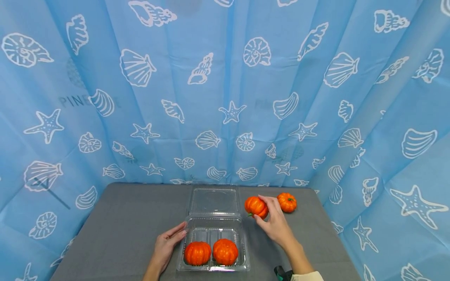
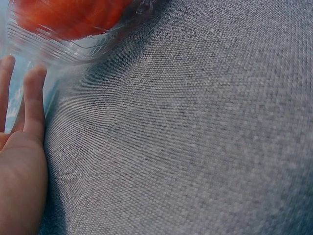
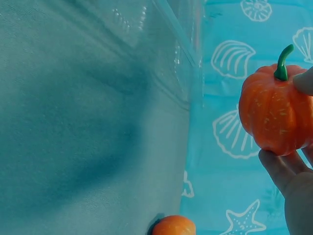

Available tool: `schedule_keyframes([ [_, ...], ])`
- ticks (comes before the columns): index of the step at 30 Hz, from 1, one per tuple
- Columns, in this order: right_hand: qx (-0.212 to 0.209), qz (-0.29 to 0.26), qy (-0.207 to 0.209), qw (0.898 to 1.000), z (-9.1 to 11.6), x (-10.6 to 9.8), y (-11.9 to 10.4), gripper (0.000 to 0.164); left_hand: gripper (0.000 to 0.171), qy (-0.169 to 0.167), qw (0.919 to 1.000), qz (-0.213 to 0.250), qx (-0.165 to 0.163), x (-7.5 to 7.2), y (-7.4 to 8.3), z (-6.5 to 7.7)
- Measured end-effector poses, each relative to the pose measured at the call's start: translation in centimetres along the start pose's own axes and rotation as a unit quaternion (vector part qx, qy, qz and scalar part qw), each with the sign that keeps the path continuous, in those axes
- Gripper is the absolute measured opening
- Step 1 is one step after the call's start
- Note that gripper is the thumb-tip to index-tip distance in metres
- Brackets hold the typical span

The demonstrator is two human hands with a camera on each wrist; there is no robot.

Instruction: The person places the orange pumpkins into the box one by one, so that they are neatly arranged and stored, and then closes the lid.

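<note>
In the head view my right hand point(image 1: 275, 224) holds a small orange pumpkin point(image 1: 256, 206) between thumb and fingers, right of the clear plastic container point(image 1: 244, 249). The right wrist view shows the pumpkin's green stem point(image 3: 282, 62) beside the thumb, with fingers under its far side. My left hand point(image 1: 166, 245) has its fingers extended against the container's left wall. Inside the container's front part sit two orange pumpkins, a left one point(image 1: 197, 253) and a right one point(image 1: 225, 252). The clear lid point(image 1: 215, 201) is folded back, away from me.
Another orange pumpkin point(image 1: 287, 202) rests at the table's back right, just beyond my right hand. The grey cloth-covered table point(image 1: 140, 218) ends at a blue curtain point(image 1: 225, 97) with white shell prints, which hangs behind and along both sides.
</note>
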State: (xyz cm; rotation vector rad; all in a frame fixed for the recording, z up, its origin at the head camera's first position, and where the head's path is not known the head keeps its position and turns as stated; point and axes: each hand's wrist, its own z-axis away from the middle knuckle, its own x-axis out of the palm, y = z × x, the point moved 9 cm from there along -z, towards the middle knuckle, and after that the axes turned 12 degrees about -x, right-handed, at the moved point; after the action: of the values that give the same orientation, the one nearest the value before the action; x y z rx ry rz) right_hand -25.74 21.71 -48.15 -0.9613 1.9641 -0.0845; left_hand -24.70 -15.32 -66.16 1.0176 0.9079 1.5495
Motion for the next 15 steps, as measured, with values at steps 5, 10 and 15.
schedule_keyframes([
  [5, -0.015, -0.006, 0.001, 1.0, 0.2, 0.5, -0.8, 0.066, 0.05, 0.0, 1.0, -0.004, 0.0, 0.0, 0.1, 0.0],
  [10, -0.036, -0.016, -0.004, 0.999, 0.4, 1.4, -1.7, 0.065, 0.049, -0.002, 1.0, 0.006, -0.002, 0.1, 0.2, 0.1],
  [15, -0.049, -0.02, -0.018, 0.998, 0.5, 2.5, -2.3, 0.064, 0.049, -0.007, 0.9999, 0.014, -0.004, 0.2, 0.1, 0.1],
])
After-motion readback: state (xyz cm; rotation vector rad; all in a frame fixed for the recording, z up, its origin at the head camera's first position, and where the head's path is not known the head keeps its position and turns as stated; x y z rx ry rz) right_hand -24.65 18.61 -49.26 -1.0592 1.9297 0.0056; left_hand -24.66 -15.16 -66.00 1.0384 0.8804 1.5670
